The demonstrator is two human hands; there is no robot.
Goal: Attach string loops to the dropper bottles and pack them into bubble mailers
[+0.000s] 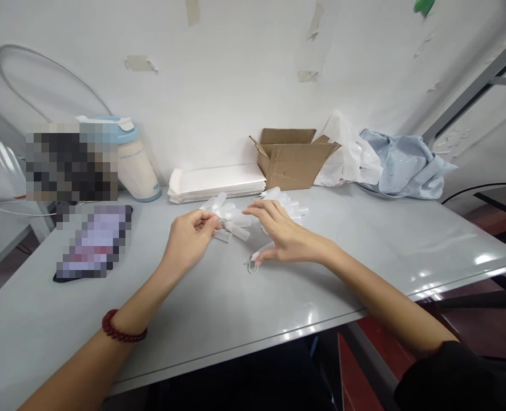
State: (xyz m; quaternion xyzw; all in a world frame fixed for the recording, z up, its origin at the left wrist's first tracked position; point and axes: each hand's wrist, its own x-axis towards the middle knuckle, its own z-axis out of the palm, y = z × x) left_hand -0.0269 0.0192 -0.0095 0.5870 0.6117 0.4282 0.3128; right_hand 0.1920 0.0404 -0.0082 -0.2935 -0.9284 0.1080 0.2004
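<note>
My left hand (193, 235) is closed in a pinch at the left edge of a loose pile of translucent plastic pieces (238, 230). Something small may be between its fingertips, too small to make out. To the right, my right hand (289, 237) is open, thumb and fingers spread apart above the table. Beside its thumb lies one translucent piece with a thin white loop (253, 266). More clear plastic pieces (296, 211) lie behind this hand, which partly hides them.
White flat boxes or envelopes (219, 181) are stacked at the wall beside an open cardboard box (293, 165). A white plastic bag (347, 154) and blue cloth (407, 165) sit farther right. A tumbler (139, 168) and a blurred phone-like object (94, 242) are at left on the grey table (219, 319).
</note>
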